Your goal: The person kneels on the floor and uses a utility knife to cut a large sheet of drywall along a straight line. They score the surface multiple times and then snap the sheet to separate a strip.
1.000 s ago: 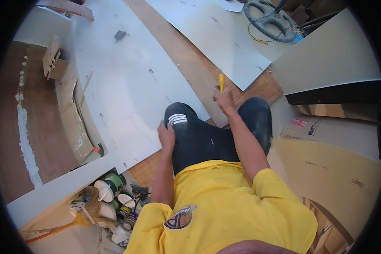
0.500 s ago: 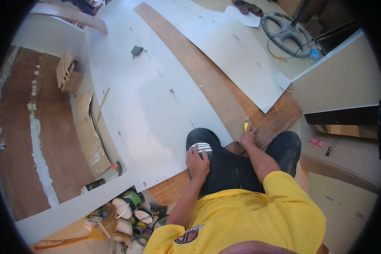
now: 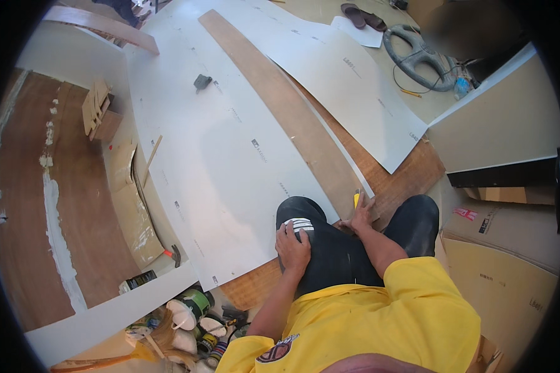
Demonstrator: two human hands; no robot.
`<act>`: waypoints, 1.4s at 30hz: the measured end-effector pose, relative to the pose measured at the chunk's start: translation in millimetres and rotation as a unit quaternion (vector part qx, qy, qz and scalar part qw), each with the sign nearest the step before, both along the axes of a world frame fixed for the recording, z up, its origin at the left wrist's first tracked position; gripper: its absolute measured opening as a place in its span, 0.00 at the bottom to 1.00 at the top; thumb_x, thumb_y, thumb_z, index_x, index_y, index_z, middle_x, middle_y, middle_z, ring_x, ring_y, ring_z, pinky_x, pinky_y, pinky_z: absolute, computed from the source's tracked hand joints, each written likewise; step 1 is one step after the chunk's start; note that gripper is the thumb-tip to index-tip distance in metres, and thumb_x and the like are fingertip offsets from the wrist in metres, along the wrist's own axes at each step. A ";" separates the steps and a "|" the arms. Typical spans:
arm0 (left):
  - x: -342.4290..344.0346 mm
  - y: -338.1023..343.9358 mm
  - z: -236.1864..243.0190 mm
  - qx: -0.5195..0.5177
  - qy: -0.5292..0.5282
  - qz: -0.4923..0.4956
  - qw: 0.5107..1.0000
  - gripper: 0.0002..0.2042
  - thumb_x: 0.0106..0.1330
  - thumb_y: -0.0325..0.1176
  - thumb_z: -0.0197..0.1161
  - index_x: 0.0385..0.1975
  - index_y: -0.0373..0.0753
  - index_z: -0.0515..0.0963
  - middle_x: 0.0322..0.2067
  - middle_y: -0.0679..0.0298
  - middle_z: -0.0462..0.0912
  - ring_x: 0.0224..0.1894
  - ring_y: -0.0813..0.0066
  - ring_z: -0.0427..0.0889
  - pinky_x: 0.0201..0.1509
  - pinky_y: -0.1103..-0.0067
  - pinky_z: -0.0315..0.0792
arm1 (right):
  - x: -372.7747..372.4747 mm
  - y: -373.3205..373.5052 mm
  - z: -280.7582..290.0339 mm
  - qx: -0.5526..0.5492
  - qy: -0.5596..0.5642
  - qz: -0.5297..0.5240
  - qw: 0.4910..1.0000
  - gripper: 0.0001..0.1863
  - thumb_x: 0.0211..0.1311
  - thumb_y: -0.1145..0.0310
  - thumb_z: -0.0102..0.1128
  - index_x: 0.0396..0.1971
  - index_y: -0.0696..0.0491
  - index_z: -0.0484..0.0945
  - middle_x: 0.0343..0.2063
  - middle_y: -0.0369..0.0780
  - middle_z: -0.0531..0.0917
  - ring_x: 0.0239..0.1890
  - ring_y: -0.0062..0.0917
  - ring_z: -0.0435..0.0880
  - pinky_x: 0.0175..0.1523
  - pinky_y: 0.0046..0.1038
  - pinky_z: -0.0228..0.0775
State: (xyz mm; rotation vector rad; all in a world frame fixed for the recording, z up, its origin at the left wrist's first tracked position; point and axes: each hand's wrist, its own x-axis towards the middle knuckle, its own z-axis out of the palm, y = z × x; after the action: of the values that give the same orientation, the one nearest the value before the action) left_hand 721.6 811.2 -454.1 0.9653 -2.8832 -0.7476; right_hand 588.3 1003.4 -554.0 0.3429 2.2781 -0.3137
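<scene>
My left hand point(image 3: 292, 248) lies on my left knee, fingers spread beside a white striped patch on the dark trousers. Between my knees my right hand point(image 3: 359, 217) grips a yellow utility knife point(image 3: 356, 199), which stands up from the fingers; its blade is hidden. That hand rests at the near end of a long brown wooden strip point(image 3: 292, 118). Beneath the strip lies a large white sheet point(image 3: 211, 168), showing as a narrow white band along the strip's right edge. A second white sheet point(image 3: 367, 112) lies to the right, over brown boards point(image 3: 417, 158).
A small dark grey object point(image 3: 202, 81) sits on the white sheet. Left are a hammer point(image 3: 175, 255), cardboard point(image 3: 130, 211) and wood offcuts point(image 3: 98, 109). Cans and a brush crowd the lower left. At right stand a carton point(image 3: 504, 233) and a grey stand base point(image 3: 417, 59).
My right hand has moved slightly down and left with the knife. A white band now shows along the wooden strip's right edge, and the right sheet's near corner sits slightly lower.
</scene>
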 end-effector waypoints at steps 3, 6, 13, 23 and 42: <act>1.7 -0.5 -1.9 -0.004 0.000 0.001 1.000 0.24 0.68 0.43 0.55 0.59 0.37 0.71 0.60 0.48 0.70 0.64 0.49 0.66 0.67 0.56 0.60 | 5.3 -6.7 -0.6 0.030 0.022 0.019 0.999 0.77 0.34 0.53 0.85 0.75 0.42 0.29 0.70 0.63 0.25 0.57 0.50 0.79 0.62 0.37 0.74; 1.4 -1.6 -3.2 0.003 -0.012 0.008 1.000 0.24 0.69 0.44 0.54 0.61 0.37 0.71 0.60 0.49 0.69 0.66 0.50 0.65 0.68 0.58 0.58 | 7.2 -12.4 -7.8 0.030 0.043 0.002 0.999 0.76 0.34 0.54 0.85 0.75 0.41 0.30 0.70 0.64 0.26 0.58 0.50 0.78 0.62 0.37 0.74; 0.0 -0.3 -3.7 0.016 -0.012 0.032 0.999 0.23 0.68 0.44 0.55 0.60 0.39 0.71 0.60 0.51 0.70 0.65 0.52 0.65 0.68 0.58 0.59 | -6.7 -20.5 6.2 -0.010 0.083 0.014 0.996 0.73 0.32 0.56 0.83 0.75 0.44 0.35 0.69 0.69 0.31 0.58 0.54 0.76 0.60 0.39 0.75; -8.5 3.8 -11.5 -0.004 0.008 0.051 0.999 0.24 0.69 0.45 0.54 0.59 0.39 0.72 0.59 0.51 0.72 0.64 0.53 0.67 0.67 0.58 0.59 | -96.8 -107.1 107.7 -0.094 0.239 0.066 0.964 0.65 0.34 0.55 0.81 0.72 0.51 0.46 0.66 0.70 0.50 0.61 0.53 0.72 0.60 0.41 0.74; -45.6 -29.5 -2.4 0.082 -0.049 0.139 0.986 0.24 0.66 0.44 0.57 0.58 0.37 0.73 0.59 0.50 0.71 0.62 0.49 0.68 0.65 0.54 0.61 | -425.8 -390.0 98.9 -0.228 0.441 0.121 0.860 0.40 0.52 0.56 0.69 0.62 0.58 0.62 0.56 0.56 0.73 0.55 0.50 0.76 0.58 0.43 0.72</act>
State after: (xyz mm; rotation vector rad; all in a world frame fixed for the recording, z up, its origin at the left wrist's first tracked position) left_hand 676.0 781.8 -456.5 1.4255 -2.7113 -0.9465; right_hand 162.5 613.4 -455.1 -0.4337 2.9586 -1.0218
